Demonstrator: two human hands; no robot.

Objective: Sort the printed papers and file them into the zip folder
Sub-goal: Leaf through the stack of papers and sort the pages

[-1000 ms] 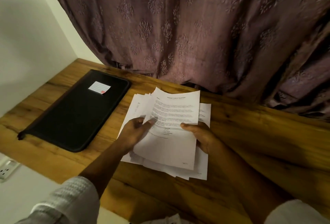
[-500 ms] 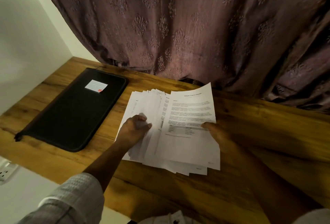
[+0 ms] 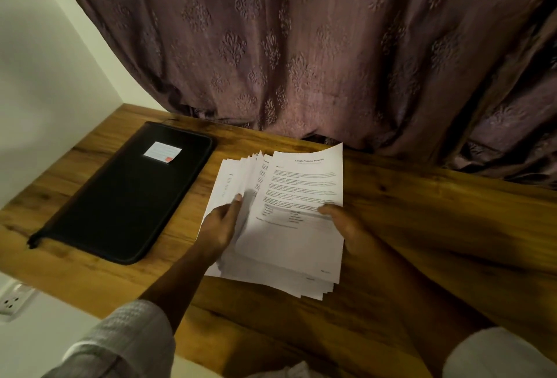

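Note:
A stack of printed white papers lies fanned out on the wooden desk. The top sheet, headed with a title and text, sits on the right side of the stack. My right hand grips that sheet at its right edge, thumb on top. My left hand presses on the fanned sheets at the left, fingers among the pages. A black zip folder with a white label lies closed to the left of the papers.
A patterned mauve curtain hangs along the desk's back edge. A white wall bounds the left side. A wall socket sits below the desk's front left edge.
The top sheet has slid from the middle of the stack to its right side with my right hand. The pages under my left hand have fanned out.

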